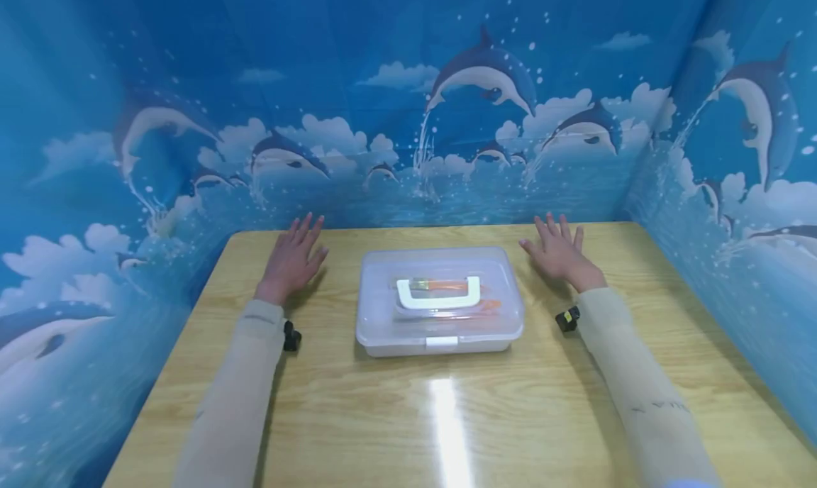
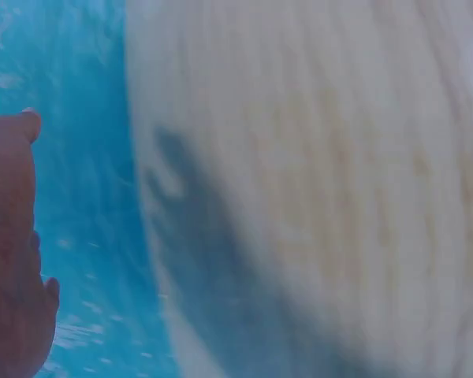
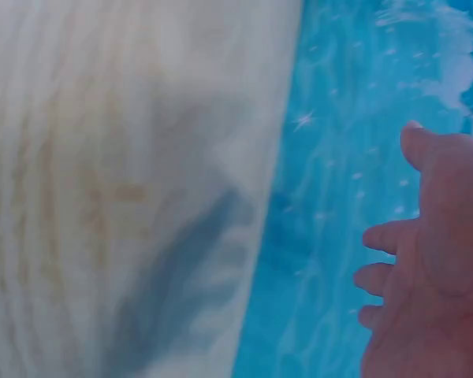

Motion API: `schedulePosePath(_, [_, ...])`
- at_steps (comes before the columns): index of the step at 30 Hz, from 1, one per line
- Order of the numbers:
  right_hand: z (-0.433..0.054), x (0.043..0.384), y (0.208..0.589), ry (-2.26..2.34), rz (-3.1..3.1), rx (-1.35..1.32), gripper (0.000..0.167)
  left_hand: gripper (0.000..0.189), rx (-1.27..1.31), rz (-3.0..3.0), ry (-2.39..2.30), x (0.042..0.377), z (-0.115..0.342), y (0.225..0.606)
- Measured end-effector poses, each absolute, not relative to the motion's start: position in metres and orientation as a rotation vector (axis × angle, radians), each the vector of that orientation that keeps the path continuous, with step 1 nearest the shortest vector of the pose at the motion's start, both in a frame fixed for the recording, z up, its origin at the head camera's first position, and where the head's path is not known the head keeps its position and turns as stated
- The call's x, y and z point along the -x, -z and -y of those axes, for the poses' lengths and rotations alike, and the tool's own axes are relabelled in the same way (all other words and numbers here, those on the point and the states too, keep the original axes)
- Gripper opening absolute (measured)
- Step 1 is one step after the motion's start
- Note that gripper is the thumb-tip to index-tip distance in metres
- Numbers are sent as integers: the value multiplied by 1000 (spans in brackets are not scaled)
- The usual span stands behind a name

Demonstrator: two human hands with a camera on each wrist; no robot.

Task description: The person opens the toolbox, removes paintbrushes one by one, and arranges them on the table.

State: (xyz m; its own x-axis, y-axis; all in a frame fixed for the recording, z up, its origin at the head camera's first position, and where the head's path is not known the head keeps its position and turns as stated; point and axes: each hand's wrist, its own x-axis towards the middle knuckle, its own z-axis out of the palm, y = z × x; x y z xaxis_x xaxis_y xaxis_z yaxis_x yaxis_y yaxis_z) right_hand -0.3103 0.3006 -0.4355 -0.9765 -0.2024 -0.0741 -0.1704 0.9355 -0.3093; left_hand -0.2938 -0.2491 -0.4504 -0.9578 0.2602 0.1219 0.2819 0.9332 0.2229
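Note:
A lidded, see-through plastic box with a white carry handle stands in the middle of the table. Through its lid show orange-handled paintbrushes, partly blurred by the plastic. To the left of the box, my left hand is held with fingers spread towards the far edge, and it holds nothing. My right hand is likewise spread and bare on the other side, its thumb nearest the box. Both wrist views show the hands, the left and the right, with shadows on the wood.
The wooden table ends at a far edge just past the fingertips. A blue cloth printed with dolphins hangs behind it and along both sides. Small black devices sit at both wrists. A bright reflection lies on the near tabletop.

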Motion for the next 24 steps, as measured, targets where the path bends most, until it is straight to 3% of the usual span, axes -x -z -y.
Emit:
schedulePosePath(11, [-281, 282, 401, 564, -2972, 435, 85, 67, 663, 2923, 358, 272, 228, 412])
schedulePosePath(24, [-263, 244, 383, 616, -3007, 641, 74, 67, 801, 2848, 310, 234, 208, 394])
